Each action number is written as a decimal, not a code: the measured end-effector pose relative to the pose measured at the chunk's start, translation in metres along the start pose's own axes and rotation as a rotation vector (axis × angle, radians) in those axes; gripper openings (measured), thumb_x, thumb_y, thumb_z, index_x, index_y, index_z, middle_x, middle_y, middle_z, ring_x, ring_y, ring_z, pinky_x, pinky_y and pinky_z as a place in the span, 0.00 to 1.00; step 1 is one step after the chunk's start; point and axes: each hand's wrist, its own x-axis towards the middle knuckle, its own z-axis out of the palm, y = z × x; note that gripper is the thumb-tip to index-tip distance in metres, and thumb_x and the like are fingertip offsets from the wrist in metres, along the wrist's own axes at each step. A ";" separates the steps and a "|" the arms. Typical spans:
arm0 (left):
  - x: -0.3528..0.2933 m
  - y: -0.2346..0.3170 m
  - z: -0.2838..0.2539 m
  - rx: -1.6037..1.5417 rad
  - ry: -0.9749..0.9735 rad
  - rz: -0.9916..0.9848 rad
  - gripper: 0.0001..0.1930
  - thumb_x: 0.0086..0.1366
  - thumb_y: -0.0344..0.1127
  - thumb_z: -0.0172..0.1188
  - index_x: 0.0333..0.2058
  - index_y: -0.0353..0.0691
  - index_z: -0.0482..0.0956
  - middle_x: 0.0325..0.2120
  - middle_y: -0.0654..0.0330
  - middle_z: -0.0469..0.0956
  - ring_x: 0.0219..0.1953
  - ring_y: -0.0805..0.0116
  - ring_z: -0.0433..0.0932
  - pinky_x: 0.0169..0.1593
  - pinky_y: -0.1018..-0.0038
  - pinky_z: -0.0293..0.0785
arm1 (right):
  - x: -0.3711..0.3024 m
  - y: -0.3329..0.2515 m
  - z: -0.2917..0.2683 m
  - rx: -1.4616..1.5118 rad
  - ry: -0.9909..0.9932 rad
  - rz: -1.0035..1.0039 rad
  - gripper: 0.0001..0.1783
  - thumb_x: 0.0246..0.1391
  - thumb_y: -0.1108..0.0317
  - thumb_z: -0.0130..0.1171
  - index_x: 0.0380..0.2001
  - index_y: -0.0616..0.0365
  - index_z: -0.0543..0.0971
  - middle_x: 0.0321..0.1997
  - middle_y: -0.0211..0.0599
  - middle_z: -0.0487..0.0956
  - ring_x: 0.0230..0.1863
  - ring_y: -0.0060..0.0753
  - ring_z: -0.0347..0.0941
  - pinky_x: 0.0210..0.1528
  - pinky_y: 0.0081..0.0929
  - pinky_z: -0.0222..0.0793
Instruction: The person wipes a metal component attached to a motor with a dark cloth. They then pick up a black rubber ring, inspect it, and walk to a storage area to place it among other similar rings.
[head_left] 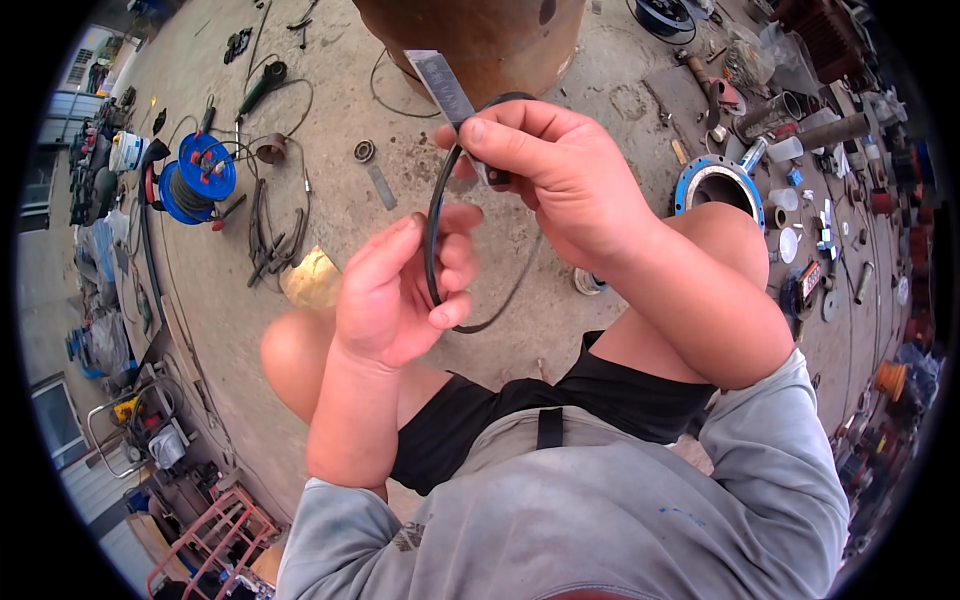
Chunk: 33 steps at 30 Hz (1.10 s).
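1. We see the right hand (pixel 570 165) with its thumb and fingers clamped on a flat metal strip (pixel 438 84), whose squared end points up and to the left.
2. We find the left hand (pixel 380 305) lower down, its fingers curled together around a black loop (pixel 432 235) of cord or rubber.
3. The loop passes the strip close by the right thumb; we cannot tell whether that hand grips it too. Its lower part hangs between the knees, above the concrete floor (pixel 440 400).
4. Beyond the hands, we see a rusty drum (pixel 475 40) standing at the top.
5. Off to the left, we have a blue cable reel (pixel 197 178), with a small metal ring (pixel 364 151) between it and the hands.
6. Near the right knee, we see a blue-rimmed flange (pixel 690 180) among scattered parts.
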 end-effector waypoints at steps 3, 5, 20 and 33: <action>0.002 -0.005 -0.012 -0.080 -0.183 -0.044 0.14 0.78 0.43 0.47 0.48 0.38 0.73 0.34 0.64 0.64 0.35 0.72 0.66 0.25 0.80 0.69 | 0.003 0.008 0.002 -0.034 0.031 -0.012 0.12 0.61 0.59 0.68 0.38 0.57 0.86 0.35 0.24 0.84 0.34 0.13 0.70 0.39 0.18 0.63; 0.005 -0.010 -0.011 -0.194 -0.238 -0.042 0.16 0.78 0.44 0.47 0.48 0.36 0.74 0.35 0.62 0.67 0.36 0.71 0.69 0.25 0.79 0.69 | 0.002 0.011 0.003 -0.046 0.052 -0.010 0.13 0.61 0.58 0.68 0.39 0.57 0.86 0.35 0.23 0.84 0.35 0.12 0.70 0.39 0.18 0.62; 0.006 -0.017 -0.010 0.184 -0.007 0.113 0.07 0.77 0.35 0.51 0.44 0.37 0.72 0.37 0.59 0.69 0.31 0.72 0.70 0.24 0.80 0.73 | 0.013 -0.010 -0.005 0.058 0.209 -0.086 0.10 0.61 0.63 0.68 0.39 0.58 0.85 0.35 0.24 0.84 0.36 0.11 0.71 0.40 0.17 0.63; 0.001 -0.018 -0.004 0.778 0.428 0.778 0.14 0.72 0.25 0.57 0.54 0.30 0.74 0.33 0.54 0.82 0.28 0.76 0.78 0.25 0.79 0.78 | 0.018 -0.008 0.001 -0.057 0.247 -0.233 0.12 0.61 0.66 0.68 0.40 0.65 0.83 0.34 0.30 0.84 0.37 0.16 0.76 0.43 0.17 0.71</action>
